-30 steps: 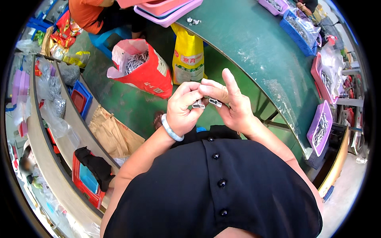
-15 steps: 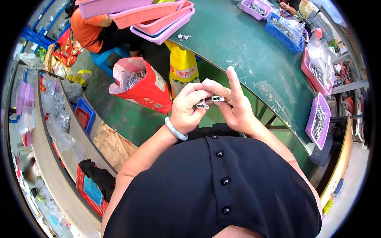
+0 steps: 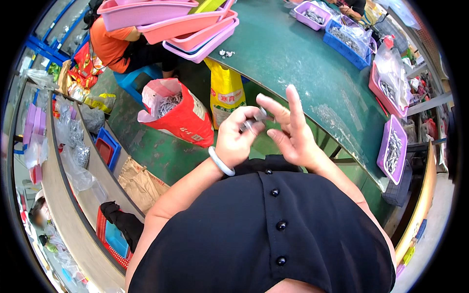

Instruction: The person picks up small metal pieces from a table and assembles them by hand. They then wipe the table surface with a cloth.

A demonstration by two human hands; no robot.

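In front of my body my left hand, with a pale bangle at its wrist, is closed on small silver metal fittings. Motion blurs them, and the fingers partly cover them. My right hand is just to the right, its fingers spread and its thumb apart from them. Nothing shows in its grip. Its bent fingers come close to the blurred metal; whether they touch it I cannot tell.
A green table bears stacked pink trays and, along its far right side, a blue basket and other baskets of metal parts. A red sack of parts stands on the floor. A seated person in orange is at the left.
My right hand has drawn slightly away from the left, and its thumb and fingers have parted. The metal piece at its fingertips is now on the left hand's side.
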